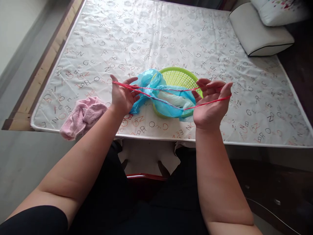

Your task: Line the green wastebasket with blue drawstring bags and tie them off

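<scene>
A red string (207, 103) is stretched taut in a long loop between my two hands, its strands crossing near the left one. My left hand (122, 97) is palm up with fingers apart, the string hooked around its thumb and fingers. Opposite it, my right hand (212, 102) also faces up, fingers slightly curled and thumb raised, the string looped over them. Behind and below the strands lie a crumpled blue plastic bag (168, 105) and a green mesh basket (179, 75). I cannot tell whether the string touches the bag.
A pink cloth (84, 116) lies at the near left edge of the letter-printed mattress (137, 39). Two pillows, one a white block (259, 31) with dark piping, are at the far right. Below the near edge, a red-rimmed seat (146, 176) shows between my legs.
</scene>
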A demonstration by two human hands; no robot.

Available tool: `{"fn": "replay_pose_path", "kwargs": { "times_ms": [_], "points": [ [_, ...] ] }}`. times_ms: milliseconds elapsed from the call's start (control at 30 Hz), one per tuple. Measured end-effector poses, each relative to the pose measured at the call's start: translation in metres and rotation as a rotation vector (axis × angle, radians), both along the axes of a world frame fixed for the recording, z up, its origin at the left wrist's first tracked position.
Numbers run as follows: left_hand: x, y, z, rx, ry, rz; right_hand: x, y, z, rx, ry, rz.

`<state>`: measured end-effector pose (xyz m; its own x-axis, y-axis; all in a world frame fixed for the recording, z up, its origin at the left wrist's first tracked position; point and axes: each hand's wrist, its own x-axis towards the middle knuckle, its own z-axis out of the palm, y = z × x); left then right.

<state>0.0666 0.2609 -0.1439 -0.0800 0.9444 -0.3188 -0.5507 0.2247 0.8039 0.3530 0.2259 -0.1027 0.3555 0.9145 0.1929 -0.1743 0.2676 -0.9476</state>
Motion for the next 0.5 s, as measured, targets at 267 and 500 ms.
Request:
{"fn": "replay_pose_path", "kwargs": {
  "times_ms": [267,500],
  "points": [
    [-0.03,0.019,-0.023,0.13,0.062,-0.219,0.03,0.017,-0.02,-0.107,0.192,-0.318],
    [-0.02,0.013,-0.012,0.103,0.06,0.064,0.035,0.022,-0.032,-0.074,0.158,-0.139]
  ]
}}
